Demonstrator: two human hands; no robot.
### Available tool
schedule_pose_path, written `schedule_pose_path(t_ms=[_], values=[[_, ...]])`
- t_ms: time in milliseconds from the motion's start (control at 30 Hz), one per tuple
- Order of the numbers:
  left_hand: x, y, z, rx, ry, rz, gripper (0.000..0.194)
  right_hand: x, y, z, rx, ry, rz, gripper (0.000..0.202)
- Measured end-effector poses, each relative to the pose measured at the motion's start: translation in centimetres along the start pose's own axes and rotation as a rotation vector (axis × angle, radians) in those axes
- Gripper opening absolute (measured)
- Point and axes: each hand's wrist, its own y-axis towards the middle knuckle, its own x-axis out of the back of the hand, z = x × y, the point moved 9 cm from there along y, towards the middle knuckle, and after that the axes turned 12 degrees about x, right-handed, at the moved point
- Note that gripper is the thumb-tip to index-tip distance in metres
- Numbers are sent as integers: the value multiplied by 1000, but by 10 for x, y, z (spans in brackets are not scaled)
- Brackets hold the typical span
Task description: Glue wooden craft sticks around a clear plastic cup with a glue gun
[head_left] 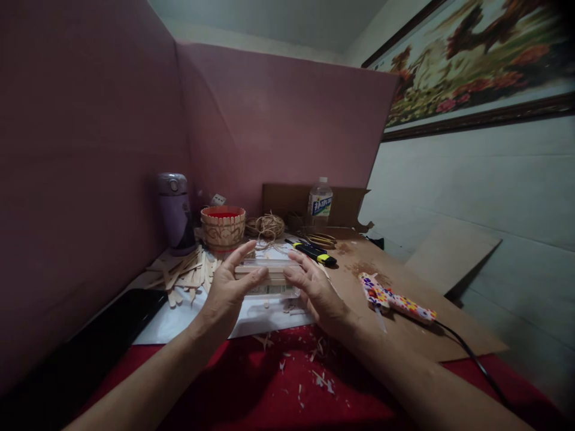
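Between my two hands is a small clear plastic box (272, 291) with pale wooden craft sticks (275, 270) lying across its near side. My left hand (227, 293) grips the left end, its thumb pressed along a stick. At the right end my right hand (318, 293) holds the box the same way, thumb pointing inward. Both thumbs rest on the sticks; the fingers behind the box are partly hidden. Whether the sticks are glued on, I cannot tell. Underneath is a white sheet (256, 317), and a pile of loose craft sticks (191, 272) lies to the left.
A stick-covered pot (223, 228), a purple flask (175, 212) and twine (269, 225) stand behind. Rightward are a yellow-black utility knife (317, 254), scissors (322, 239), a plastic bottle (320, 206) and a corded flowered glue gun (395, 299) on cardboard (431, 335). Scraps litter the red cloth (251, 383).
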Motion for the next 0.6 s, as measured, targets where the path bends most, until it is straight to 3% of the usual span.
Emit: schedule_pose_path(t_ms=[233, 600], values=[[0, 0, 0, 2, -21, -11, 71, -1, 1, 3, 34, 45, 11, 77], [0, -3, -9, -36, 41, -48, 90, 0, 3, 3, 32, 41, 0, 78]])
